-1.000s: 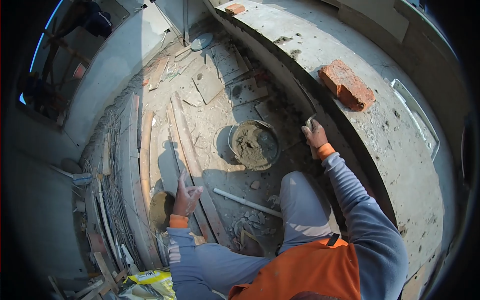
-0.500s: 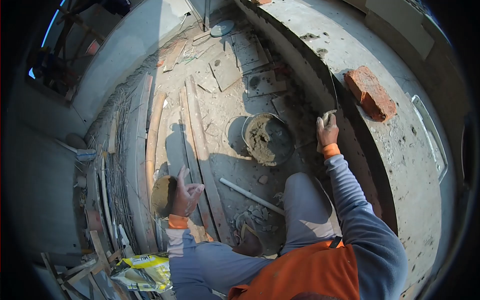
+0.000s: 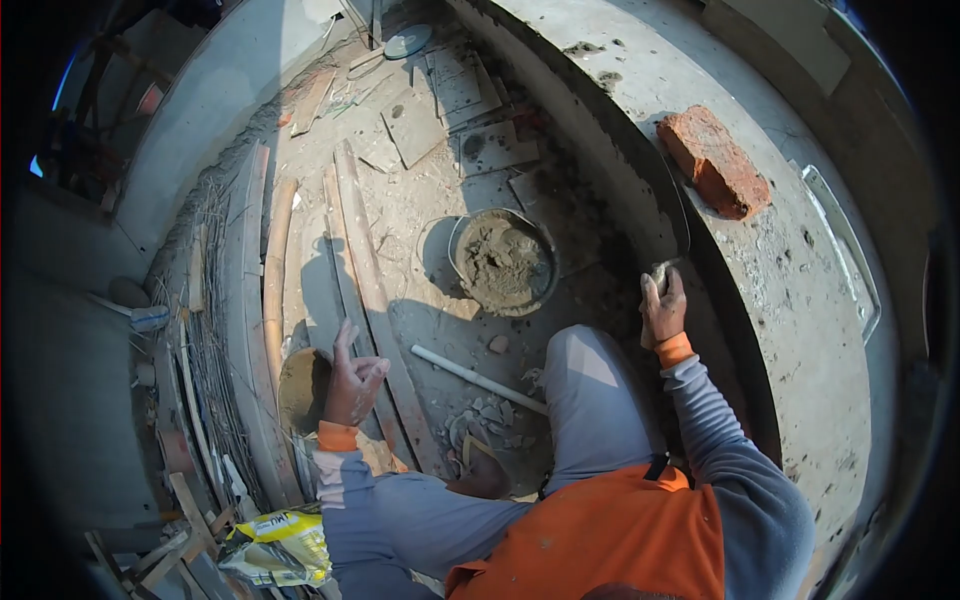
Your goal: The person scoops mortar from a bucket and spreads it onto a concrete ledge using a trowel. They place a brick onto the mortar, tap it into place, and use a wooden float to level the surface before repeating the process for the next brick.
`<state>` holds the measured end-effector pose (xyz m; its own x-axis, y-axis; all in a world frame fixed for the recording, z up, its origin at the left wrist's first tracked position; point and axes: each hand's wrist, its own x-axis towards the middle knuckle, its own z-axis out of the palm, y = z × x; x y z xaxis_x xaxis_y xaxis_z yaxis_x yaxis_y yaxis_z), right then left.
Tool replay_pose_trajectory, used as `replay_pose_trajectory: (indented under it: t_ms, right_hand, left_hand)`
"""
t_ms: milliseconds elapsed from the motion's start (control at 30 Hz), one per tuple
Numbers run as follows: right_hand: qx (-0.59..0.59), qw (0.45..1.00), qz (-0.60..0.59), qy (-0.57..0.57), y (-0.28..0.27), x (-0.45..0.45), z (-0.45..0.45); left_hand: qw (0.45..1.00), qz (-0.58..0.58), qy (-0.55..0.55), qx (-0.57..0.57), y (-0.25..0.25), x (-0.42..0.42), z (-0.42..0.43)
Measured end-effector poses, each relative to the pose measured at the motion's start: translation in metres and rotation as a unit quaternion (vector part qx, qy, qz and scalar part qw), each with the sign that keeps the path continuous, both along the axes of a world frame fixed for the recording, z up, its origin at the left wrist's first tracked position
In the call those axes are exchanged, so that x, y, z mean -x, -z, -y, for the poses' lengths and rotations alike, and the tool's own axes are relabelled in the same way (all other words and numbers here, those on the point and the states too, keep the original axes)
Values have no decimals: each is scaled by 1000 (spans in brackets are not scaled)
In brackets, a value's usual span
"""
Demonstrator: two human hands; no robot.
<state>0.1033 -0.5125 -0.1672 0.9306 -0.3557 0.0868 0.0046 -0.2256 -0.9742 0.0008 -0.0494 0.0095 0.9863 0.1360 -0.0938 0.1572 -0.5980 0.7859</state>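
My right hand [image 3: 664,308] is wrapped around the handle of a trowel [image 3: 686,225], beside the curved low wall [image 3: 630,165]. The blade shows nearly edge-on as a thin line against the wall's dark inner face. To the left of that hand, a bucket of wet grey mortar [image 3: 505,262] stands on the ground. My left hand [image 3: 352,385] hangs over the planks on the left with its fingers apart and nothing in them. Next to it, a round container [image 3: 303,390] is partly in shadow.
A broken red brick [image 3: 714,162] lies on top of the wall. Long planks [image 3: 375,285], a bamboo pole [image 3: 277,270] and thin rods are on the left. A white pipe [image 3: 478,379] lies before my knee. Tile pieces [image 3: 412,130] are scattered ahead, and a yellow bag [image 3: 280,545] sits lower left.
The view has shifted slightly, so the surroundings appear further left. My right hand has moved a little lower along the wall with the trowel. My left hand remains open.
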Motion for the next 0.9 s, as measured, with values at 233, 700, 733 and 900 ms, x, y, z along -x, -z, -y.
replay_pose_trajectory:
  t_ms: [233,700,733,900]
  right_hand:
    - [-64,996,-63,-15,-7,33,16]
    - [503,825,-8,-257,-25,-40,-57]
    - [502,825,-5,-261,-21,-52,-64]
    - [616,730,-13,-298,2,-87,-93]
  left_hand:
    - [1000,-9,17,-10,1,-7,6]
    - [1000,4,-12,-14,-1,15,-13]
    - [1000,12,-13,-6,-1,19,-15]
    - [999,21,-30,-10,-8,37,-27]
